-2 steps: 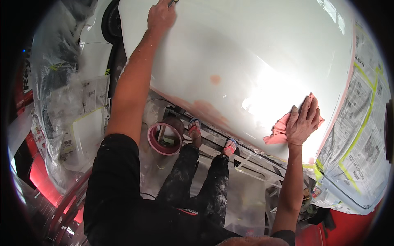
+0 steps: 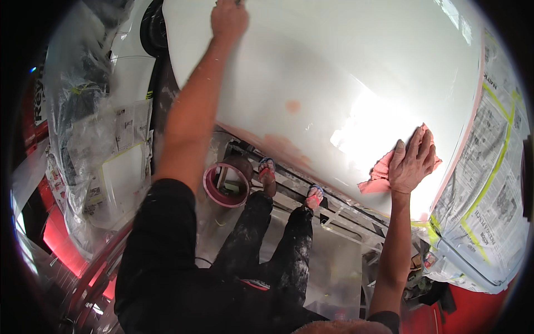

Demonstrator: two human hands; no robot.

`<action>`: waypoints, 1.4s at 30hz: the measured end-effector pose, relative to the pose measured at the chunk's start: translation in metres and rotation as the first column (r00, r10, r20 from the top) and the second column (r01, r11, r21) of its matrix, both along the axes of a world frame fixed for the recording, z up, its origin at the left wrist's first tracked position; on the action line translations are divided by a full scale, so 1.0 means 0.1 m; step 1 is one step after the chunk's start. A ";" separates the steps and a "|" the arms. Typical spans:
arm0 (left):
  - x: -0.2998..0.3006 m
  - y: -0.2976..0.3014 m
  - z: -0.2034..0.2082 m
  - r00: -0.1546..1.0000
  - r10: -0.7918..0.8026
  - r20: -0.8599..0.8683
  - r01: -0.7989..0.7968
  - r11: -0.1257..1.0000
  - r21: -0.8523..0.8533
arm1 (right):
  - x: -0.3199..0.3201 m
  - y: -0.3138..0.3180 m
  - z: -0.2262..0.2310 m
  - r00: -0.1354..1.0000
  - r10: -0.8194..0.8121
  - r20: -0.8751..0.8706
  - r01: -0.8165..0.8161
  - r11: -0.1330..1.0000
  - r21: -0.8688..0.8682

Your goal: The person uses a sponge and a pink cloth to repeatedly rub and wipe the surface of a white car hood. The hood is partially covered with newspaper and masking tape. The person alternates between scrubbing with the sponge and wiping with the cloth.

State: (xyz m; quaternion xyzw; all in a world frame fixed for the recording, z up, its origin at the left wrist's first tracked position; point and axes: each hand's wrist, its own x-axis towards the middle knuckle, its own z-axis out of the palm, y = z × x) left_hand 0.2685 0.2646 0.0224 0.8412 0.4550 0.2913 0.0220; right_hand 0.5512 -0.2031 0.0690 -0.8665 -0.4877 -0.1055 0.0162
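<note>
A large glossy white car panel (image 2: 278, 67) fills the upper middle, with orange-pink patches (image 2: 282, 146) along its near edge and one small round spot. My right hand (image 2: 413, 161) presses a crumpled pink cloth (image 2: 378, 170) onto the panel near its right corner. The fingers are slightly spread over the cloth. My left arm reaches far out to the panel's upper left. There my left hand (image 2: 230, 21) is closed, and a small dark bit of something shows by its fingers at the picture's top edge. The rest of that thing is cut off.
A pink bucket (image 2: 207, 186) with pieces in it stands below the panel's near edge. My feet are on a metal plank frame (image 2: 347, 231). Taped newspaper masking (image 2: 495, 183) lies to the right. Plastic sheeting (image 2: 78, 111) and a black tyre (image 2: 153, 30) are at left.
My left hand has slid a little to the right and upward over the panel. The right hand and the pink cloth are almost unmoved.
</note>
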 end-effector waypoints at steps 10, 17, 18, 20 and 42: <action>1.00 -0.90 -0.17 0.857 -0.499 0.133 0.497 0.866 0.044 | 0.09 -0.05 0.11 0.995 0.078 0.057 -0.078 0.997 0.002; 0.32 0.26 -0.24 0.995 0.093 0.036 -0.096 0.989 0.110 | -0.04 0.10 0.11 0.998 0.058 0.029 -0.056 0.996 -0.066; 0.58 -0.09 -0.26 0.993 -0.036 0.110 0.040 0.999 -0.036 | 0.01 0.14 0.14 0.997 0.059 0.046 -0.055 0.996 -0.074; 1.02 -1.28 -0.19 0.938 -0.301 0.174 0.313 0.948 -0.049 | -0.01 0.06 0.11 0.997 0.067 0.040 -0.063 0.994 -0.092; 0.18 1.11 0.02 0.989 -0.061 -0.134 0.015 0.947 -0.322 | 0.03 0.11 0.08 0.995 0.097 0.004 -0.097 0.992 -0.076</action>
